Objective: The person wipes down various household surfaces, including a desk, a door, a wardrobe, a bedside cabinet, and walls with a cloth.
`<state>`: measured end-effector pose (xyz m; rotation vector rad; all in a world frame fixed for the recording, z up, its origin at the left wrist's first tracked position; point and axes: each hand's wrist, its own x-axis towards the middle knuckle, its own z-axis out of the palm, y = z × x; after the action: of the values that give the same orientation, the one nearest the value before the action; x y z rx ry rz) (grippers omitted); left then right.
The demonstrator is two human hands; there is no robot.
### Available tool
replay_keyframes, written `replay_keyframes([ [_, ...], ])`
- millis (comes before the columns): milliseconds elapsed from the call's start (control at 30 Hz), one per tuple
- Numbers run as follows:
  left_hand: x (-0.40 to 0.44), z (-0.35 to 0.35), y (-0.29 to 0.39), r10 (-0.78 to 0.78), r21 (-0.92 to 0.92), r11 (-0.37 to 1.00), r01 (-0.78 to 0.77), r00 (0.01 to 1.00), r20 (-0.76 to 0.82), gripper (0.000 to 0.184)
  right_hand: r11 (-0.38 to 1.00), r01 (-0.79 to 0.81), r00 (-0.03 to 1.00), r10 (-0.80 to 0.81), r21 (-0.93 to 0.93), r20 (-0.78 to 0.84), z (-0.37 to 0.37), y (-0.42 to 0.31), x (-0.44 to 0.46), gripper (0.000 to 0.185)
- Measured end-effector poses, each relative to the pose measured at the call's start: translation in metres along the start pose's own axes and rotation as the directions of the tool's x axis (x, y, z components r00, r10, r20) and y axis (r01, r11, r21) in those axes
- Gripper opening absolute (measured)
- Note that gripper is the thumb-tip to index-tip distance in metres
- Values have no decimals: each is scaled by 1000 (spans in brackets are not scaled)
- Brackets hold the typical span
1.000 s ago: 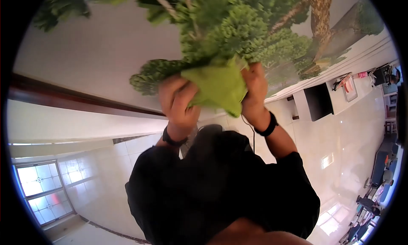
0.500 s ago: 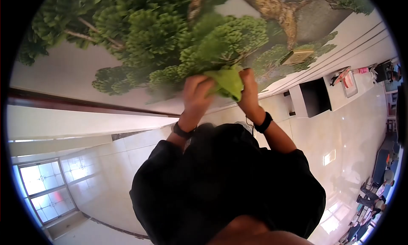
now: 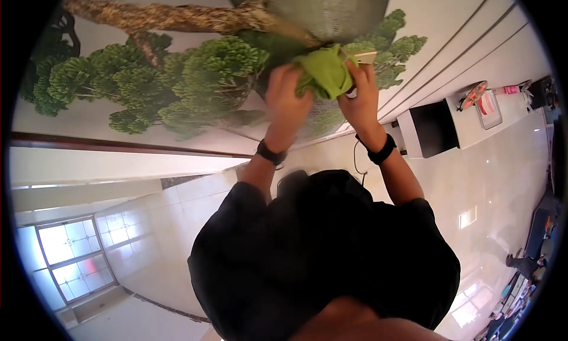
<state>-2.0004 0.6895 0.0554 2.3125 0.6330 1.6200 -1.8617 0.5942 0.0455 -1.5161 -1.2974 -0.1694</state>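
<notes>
A crumpled green cloth is bunched between my two hands, in front of a wall printed with a tree mural. My left hand, slightly blurred, has its fingers closed on the cloth's left side. My right hand grips the cloth's right edge with bent fingers. A small dark and white bit shows beneath those fingers, too small to name. Just behind the right fingertips is a beige wall plate, partly covered by hand and cloth. Both wrists wear black bands.
A white cabinet with a black front stands at the right, with a tray on top. Shiny tiles cover the floor. A window is at the lower left. Furniture and part of a person appear at the far right.
My hands and the cloth have moved up and to the right along the mural, reaching the wall plate. The cloth is more bunched, and the whole view has shifted.
</notes>
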Motion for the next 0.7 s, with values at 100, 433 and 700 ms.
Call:
replay_keyframes([
  [100, -2, 36, 18, 53, -35, 998, -52, 998, 25, 38, 999, 44, 993, -43, 2, -107, -11, 43, -6, 57],
  [433, -60, 64, 19, -216, 147, 971, 190, 959, 182, 44, 998, -68, 997, 68, 13, 19, 5, 96, -47, 45],
  [700, -14, 42, 39, -84, 189, 978, 89, 996, -38, 36, 986, 21, 1000, -24, 163, 14, -13, 56, 1, 50],
])
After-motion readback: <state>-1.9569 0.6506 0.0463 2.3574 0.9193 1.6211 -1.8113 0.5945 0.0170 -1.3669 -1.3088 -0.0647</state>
